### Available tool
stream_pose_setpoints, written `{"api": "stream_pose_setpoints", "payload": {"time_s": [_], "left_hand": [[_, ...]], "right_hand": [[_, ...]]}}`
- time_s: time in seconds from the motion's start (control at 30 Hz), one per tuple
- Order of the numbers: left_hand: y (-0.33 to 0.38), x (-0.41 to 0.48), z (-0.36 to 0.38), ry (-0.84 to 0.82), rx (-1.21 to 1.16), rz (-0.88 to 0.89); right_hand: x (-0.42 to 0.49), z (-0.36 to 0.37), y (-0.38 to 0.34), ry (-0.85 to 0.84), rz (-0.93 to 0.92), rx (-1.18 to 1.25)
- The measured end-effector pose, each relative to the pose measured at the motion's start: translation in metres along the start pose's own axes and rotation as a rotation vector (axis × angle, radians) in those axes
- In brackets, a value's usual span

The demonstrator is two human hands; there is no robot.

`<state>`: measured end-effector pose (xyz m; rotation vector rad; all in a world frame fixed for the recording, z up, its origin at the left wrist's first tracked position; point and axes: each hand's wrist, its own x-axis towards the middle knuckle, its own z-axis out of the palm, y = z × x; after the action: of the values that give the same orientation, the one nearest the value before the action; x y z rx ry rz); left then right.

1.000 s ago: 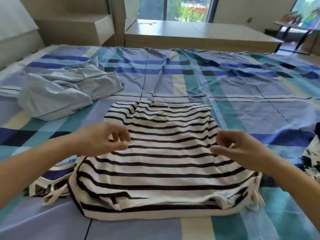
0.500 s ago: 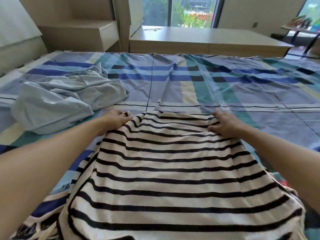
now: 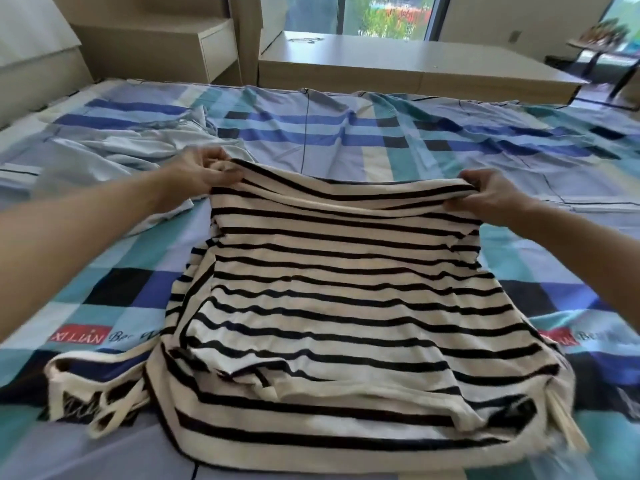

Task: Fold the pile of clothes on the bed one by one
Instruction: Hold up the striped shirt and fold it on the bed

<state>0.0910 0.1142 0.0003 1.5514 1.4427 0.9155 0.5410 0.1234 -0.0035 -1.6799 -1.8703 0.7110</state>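
- Your left hand (image 3: 202,171) pinches the far-left corner of the cream-and-black striped knit top (image 3: 346,306), fingers curled round the edge.
- Your right hand (image 3: 485,195) pinches the far-right corner the same way, thumb under the cloth.
- The top's far edge is lifted off the blue-and-teal checked bed sheet (image 3: 450,140); the rest lies flat in front of you.
- Progress, my read: the top is mid-fold. Sides look tucked in, and the end-over-end fold isn't done yet.
- The pale blue crumpled garment (image 3: 114,157) sits far left, unfolded, so at least 1 more item is left.
- No finished folded stack in view.
- Containers: no basket or box seen. The light wood cabinet drawer (image 3: 218,46) at back left is closed; can't tell what's inside.
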Motion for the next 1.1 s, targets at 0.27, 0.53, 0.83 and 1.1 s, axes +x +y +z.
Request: {"api": "stream_pose_setpoints", "payload": {"time_s": [0.27,0.53,0.83,1.1], "left_hand": [[0.005,-0.144,-0.029,-0.317,0.514,0.248],[0.019,-0.214,0.010,-0.648,0.843,0.117],[-0.037,-0.137,0.061,0.011,0.723,-0.066],[-0.052,-0.132,0.048,0.082,0.964,-0.045]], "right_hand": [[-0.163,-0.024,-0.015,-0.367,-0.113,0.259],[-0.212,-0.013,0.003,-0.535,-0.144,-0.536],[-0.163,0.046,0.013,-0.049,0.051,-0.336],[-0.167,0.025,0.044,0.049,0.160,-0.082]]}}
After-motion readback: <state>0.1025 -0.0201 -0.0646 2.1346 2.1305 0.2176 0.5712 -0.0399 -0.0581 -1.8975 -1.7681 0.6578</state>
